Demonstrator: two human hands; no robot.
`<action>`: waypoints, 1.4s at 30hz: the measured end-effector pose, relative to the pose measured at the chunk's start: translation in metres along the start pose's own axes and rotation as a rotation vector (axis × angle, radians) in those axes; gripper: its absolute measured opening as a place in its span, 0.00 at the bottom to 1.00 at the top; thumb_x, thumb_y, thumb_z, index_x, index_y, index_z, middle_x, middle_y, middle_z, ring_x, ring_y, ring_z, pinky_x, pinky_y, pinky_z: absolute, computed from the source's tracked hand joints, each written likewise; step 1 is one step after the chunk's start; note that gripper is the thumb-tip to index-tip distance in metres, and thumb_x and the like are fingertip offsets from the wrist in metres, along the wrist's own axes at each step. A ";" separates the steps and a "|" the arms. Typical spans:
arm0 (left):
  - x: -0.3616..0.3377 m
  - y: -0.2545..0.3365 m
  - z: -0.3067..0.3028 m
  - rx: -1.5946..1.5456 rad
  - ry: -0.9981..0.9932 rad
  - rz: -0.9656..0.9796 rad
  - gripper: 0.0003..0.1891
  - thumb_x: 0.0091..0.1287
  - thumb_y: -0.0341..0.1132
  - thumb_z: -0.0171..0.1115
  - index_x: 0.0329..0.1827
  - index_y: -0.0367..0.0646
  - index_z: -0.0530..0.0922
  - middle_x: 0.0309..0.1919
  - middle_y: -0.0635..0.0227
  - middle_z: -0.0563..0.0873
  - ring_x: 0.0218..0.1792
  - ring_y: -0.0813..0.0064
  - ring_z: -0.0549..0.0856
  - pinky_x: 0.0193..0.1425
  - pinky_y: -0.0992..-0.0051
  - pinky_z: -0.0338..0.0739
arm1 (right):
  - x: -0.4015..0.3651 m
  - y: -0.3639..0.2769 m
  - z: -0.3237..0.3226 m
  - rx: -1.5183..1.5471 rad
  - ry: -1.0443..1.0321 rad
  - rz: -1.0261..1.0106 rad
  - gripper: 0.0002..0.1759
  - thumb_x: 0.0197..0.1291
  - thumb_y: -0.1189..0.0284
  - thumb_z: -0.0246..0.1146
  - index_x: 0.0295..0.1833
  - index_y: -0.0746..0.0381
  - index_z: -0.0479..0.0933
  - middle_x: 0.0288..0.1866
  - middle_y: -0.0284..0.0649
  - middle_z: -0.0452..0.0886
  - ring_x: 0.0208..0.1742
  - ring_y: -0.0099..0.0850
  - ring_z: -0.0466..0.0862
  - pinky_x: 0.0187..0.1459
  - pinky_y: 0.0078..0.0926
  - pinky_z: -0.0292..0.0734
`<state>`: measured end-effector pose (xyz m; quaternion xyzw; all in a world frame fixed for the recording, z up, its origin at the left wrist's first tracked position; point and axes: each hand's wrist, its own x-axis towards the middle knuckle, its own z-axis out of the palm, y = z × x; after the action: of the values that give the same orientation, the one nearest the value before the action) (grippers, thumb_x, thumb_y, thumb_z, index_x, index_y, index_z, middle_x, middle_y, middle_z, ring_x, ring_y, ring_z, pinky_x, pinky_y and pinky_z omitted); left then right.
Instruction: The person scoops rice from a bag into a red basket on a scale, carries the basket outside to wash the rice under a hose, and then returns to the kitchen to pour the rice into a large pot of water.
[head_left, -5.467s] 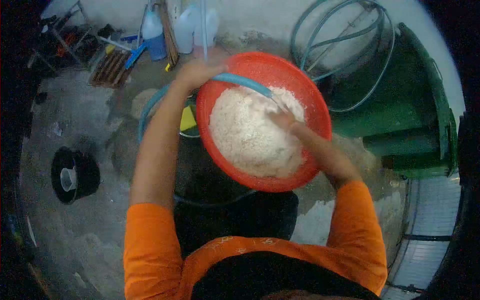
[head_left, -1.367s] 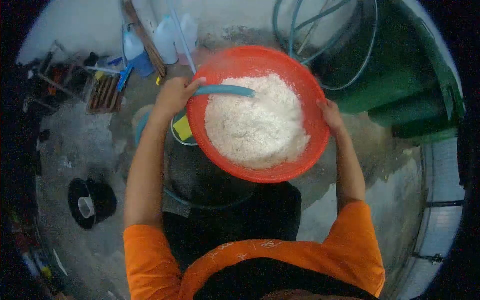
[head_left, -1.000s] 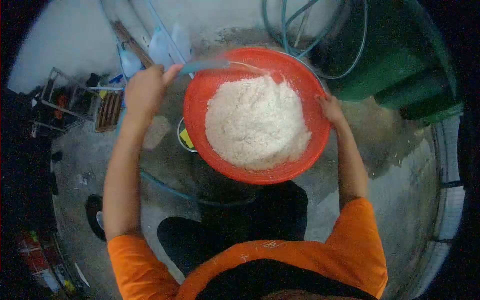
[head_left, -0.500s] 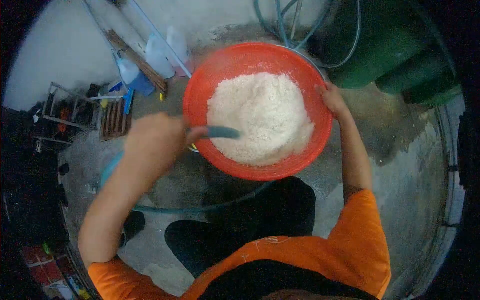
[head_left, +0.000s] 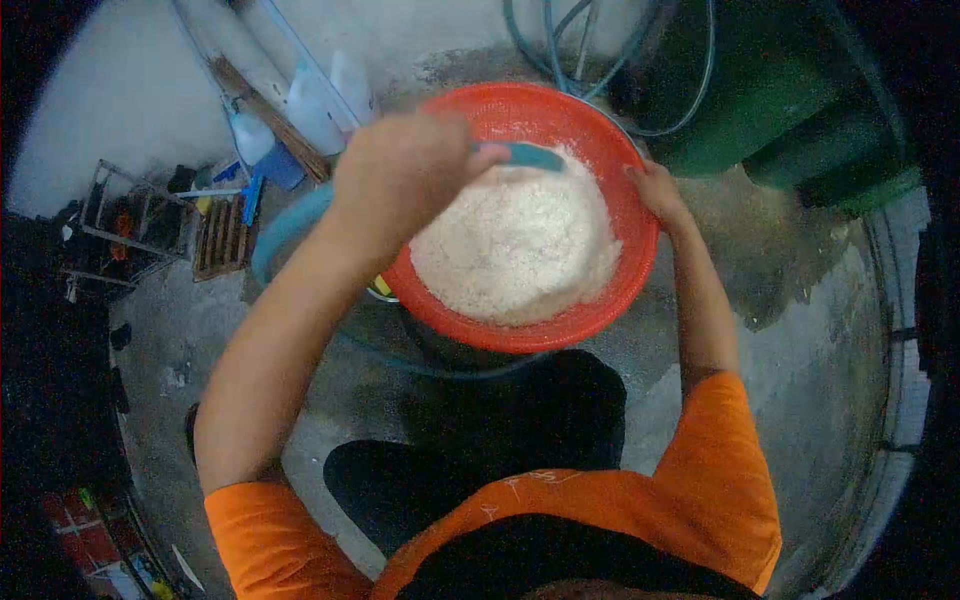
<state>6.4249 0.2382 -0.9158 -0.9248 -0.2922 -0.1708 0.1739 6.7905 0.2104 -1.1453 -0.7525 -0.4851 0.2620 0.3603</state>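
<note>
A red plastic colander (head_left: 540, 335) is in front of me, holding a heap of white, grainy stuff that looks like rice (head_left: 520, 250). My right hand (head_left: 657, 195) grips its rim on the right, thumb over the edge. Wrapped round a blue-green hose (head_left: 532, 156) is my left hand (head_left: 410, 165), blurred by motion, above the colander's upper left side. The hose's end points right, over the far part of the white heap. Behind my left forearm the hose loops down and round below the colander.
Coiled hose (head_left: 560, 50) hangs by the far wall. White jugs (head_left: 315, 110), a broom (head_left: 265, 105) and a blue dustpan (head_left: 278, 168) stand at the far left, near a wooden slatted piece (head_left: 220, 240). Large dark green containers (head_left: 780, 100) are on the right. The concrete floor (head_left: 800, 330) looks wet in places.
My left hand has swung up and to the right with the hose, from the colander's left side to over its far part. My right hand keeps its hold on the rim.
</note>
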 end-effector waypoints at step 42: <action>-0.080 -0.020 -0.047 0.148 -0.631 -0.353 0.25 0.61 0.57 0.49 0.25 0.43 0.80 0.20 0.56 0.81 0.26 0.58 0.83 0.30 0.61 0.76 | -0.025 -0.036 -0.004 0.165 -0.039 0.052 0.19 0.60 0.65 0.55 0.49 0.68 0.74 0.42 0.45 0.81 0.42 0.35 0.80 0.46 0.31 0.72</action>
<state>6.3411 0.1950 -0.9033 -0.8523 -0.4980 0.1168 0.1095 6.7647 0.1960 -1.1128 -0.7274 -0.4492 0.3247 0.4047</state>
